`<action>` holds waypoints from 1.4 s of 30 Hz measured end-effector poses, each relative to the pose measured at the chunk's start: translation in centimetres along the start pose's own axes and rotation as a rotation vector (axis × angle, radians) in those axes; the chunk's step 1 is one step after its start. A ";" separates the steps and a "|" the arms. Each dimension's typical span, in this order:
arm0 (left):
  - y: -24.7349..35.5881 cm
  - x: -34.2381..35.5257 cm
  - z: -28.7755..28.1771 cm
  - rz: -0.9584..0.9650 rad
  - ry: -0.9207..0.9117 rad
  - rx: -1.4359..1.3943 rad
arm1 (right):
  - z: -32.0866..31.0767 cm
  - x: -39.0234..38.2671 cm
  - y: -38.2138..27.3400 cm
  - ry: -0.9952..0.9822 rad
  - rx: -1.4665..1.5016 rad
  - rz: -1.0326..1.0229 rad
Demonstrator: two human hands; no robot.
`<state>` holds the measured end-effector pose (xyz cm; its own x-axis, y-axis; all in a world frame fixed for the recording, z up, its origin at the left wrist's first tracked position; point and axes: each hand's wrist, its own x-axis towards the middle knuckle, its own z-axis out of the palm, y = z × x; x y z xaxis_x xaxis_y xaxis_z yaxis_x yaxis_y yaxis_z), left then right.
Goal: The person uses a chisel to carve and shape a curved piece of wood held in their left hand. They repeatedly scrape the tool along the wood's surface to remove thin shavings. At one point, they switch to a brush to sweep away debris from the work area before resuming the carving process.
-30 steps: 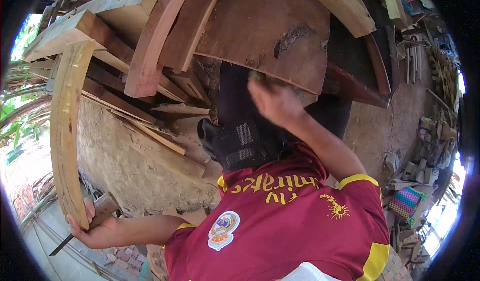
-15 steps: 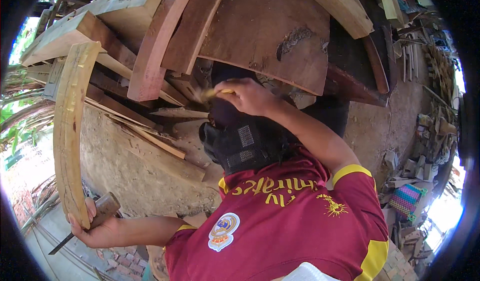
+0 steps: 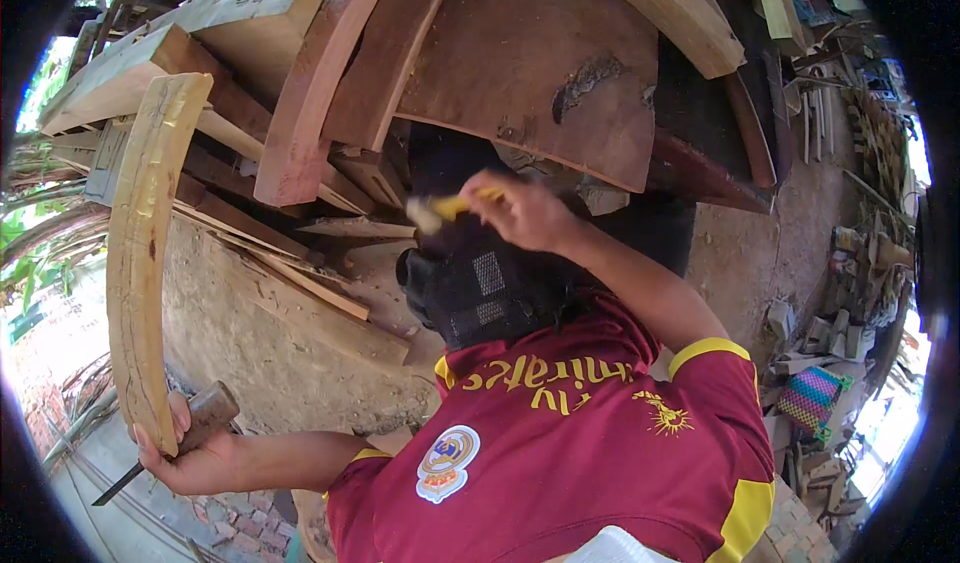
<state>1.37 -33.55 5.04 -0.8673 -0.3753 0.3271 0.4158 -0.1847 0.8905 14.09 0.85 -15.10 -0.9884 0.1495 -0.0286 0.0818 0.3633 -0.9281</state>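
At the lower left, my left hand (image 3: 190, 458) is closed round the lower end of a long, curved piece of pale wood (image 3: 142, 263) that stands nearly upright. The same hand also keeps a chisel (image 3: 208, 418) with a thick brown wooden handle, its dark narrow blade pointing down and left. In the middle, in front of my dark clothing, my right hand (image 3: 515, 208) grips a short yellow-handled tool (image 3: 450, 206). Its pale head points left and is blurred, so I cannot tell its exact kind.
Thick, curved timbers (image 3: 325, 83) and a wide brown board (image 3: 530, 63) lie across the far side. Loose planks (image 3: 300, 288) rest on the earthen ground to the left. Along the right edge are wood scraps (image 3: 830, 338) and a colourful woven bag (image 3: 812, 400).
My right hand has shifted to the right with the yellow-handled tool, whose pale head shows more plainly. The curved wood's upper end has tipped slightly right and away.
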 end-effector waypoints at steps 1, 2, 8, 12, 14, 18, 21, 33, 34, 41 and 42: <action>0.1 -0.1 0.1 -0.003 -0.011 -0.003 | -0.1 0.2 1.6 0.148 -0.142 -0.012; 0.1 -0.3 0.5 0.002 0.017 0.005 | -0.2 0.3 3.0 0.259 -0.322 -0.053; 0.2 0.1 0.5 -0.011 -0.108 -0.038 | -0.9 1.5 2.1 0.196 -0.126 -0.200; 0.7 -0.2 1.3 -0.006 -0.104 -0.021 | 0.2 2.9 5.5 0.310 -0.552 -0.156; 0.7 -0.2 1.1 -0.006 -0.140 -0.032 | 0.5 3.9 4.9 0.355 -0.617 -0.165; 0.7 0.0 0.8 0.003 -0.155 -0.037 | 1.0 4.1 6.4 0.294 -0.613 -0.057; 0.7 0.2 0.4 0.009 -0.137 -0.061 | 0.6 3.7 6.3 0.318 -0.698 -0.065; 0.6 0.1 1.3 0.002 -0.167 -0.036 | -3.0 -3.1 0.8 0.407 0.066 0.067; 0.5 0.2 1.3 0.016 -0.137 -0.043 | -2.9 -3.1 0.9 0.391 -0.039 -0.006; 0.9 0.0 1.4 0.004 -0.164 -0.045 | -3.3 -2.3 1.2 0.379 -0.106 0.004; 0.9 0.0 1.2 0.007 -0.172 -0.046 | -2.9 -1.8 0.5 0.307 -0.139 -0.033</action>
<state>1.43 -32.60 6.19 -0.8969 -0.2162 0.3857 0.4303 -0.2260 0.8740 16.24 3.48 -14.42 -0.9077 0.3979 0.1330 0.0885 0.4915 -0.8664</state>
